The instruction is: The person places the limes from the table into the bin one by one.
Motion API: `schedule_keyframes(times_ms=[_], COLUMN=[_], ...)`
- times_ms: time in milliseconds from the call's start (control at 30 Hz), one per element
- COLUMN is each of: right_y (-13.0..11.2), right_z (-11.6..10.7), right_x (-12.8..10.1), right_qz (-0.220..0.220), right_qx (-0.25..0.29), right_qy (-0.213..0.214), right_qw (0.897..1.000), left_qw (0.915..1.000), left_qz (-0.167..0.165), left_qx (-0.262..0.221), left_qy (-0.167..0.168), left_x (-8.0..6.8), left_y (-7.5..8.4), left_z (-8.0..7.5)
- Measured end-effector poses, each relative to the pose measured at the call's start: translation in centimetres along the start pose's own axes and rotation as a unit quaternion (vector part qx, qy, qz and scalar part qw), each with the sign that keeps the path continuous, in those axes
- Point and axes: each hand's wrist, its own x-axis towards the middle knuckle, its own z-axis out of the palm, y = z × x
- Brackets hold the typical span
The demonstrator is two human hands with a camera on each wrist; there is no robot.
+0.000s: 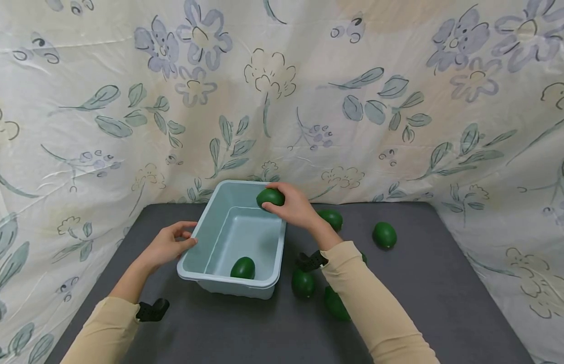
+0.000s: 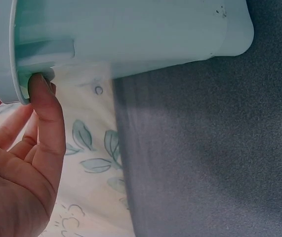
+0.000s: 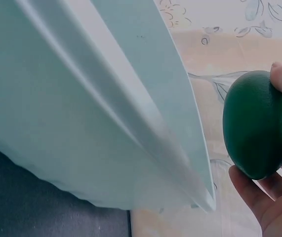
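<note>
A pale blue plastic bin [image 1: 282, 247] stands on the dark table, with one green avocado [image 1: 243, 269] lying inside at its near end. My left hand [image 1: 169, 246] grips the bin's left rim, thumb and fingers on either side of it in the left wrist view. Over the far right corner of the bin, my right hand [image 1: 296, 205] holds another glossy green avocado [image 3: 252, 126] between thumb and fingers. To the right of the bin, several more avocados lie on the table, among them one [image 1: 303, 283] close beside its wall.
Farther right on the dark grey table [image 1: 427, 293] lies a lone avocado [image 1: 384, 235]. Another avocado [image 1: 332, 219] is partly behind my right wrist, and one [image 1: 336, 303] is partly covered by my right forearm. A flowered cloth [image 1: 309, 101] hangs behind and beside the table.
</note>
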Motion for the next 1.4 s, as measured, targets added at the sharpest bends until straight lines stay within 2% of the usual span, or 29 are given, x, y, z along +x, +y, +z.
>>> schedule_keyframes(times_ms=[300, 533, 800, 1400], right_y=[-1.2, -1.7, -2.3, -1.8], right_z=[0.8, 1.9, 2.8, 1.0], right_x=[0.8, 1.5, 1.5, 0.4], right_qz=[0.006, -0.008, -0.005, -0.009], right_qx=[0.001, 0.009, 0.021, 0.012], right_qy=[-0.017, -0.034, -0.053, -0.034], right_qw=[1.000, 0.999, 0.998, 0.999], left_qw=[1.0000, 1.0000, 1.0000, 1.0000], left_qz=[0.001, -0.001, 0.002, -0.009], left_qx=[0.005, 0.004, 0.002, 0.000], left_qy=[0.002, -0.001, -0.003, -0.004], left_x=[0.0, 0.1, 0.0, 0.1], left_y=[0.3, 0.2, 0.2, 0.1], left_z=[0.0, 0.0, 0.1, 0.0])
